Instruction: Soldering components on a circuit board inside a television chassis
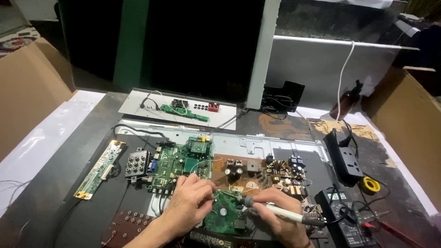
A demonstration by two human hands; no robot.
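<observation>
My left hand (186, 202) pinches a thin strand of solder wire (215, 194) and rests beside a small green circuit board (223, 216) near the bottom edge. My right hand (275, 218) grips a soldering iron (271, 209) with a white handle, its tip pointing left onto the top of that small board. Behind the hands lie a green main board (181, 160) and a brown power board (257, 172), both mounted on a metal chassis (280, 147).
A long narrow green board (98, 170) lies left. A black multimeter (342, 211) with leads sits right, beside a black power strip (344, 158) and a yellow tape roll (370, 184). Cardboard walls stand on both sides; a dark panel (161, 46) leans at the back.
</observation>
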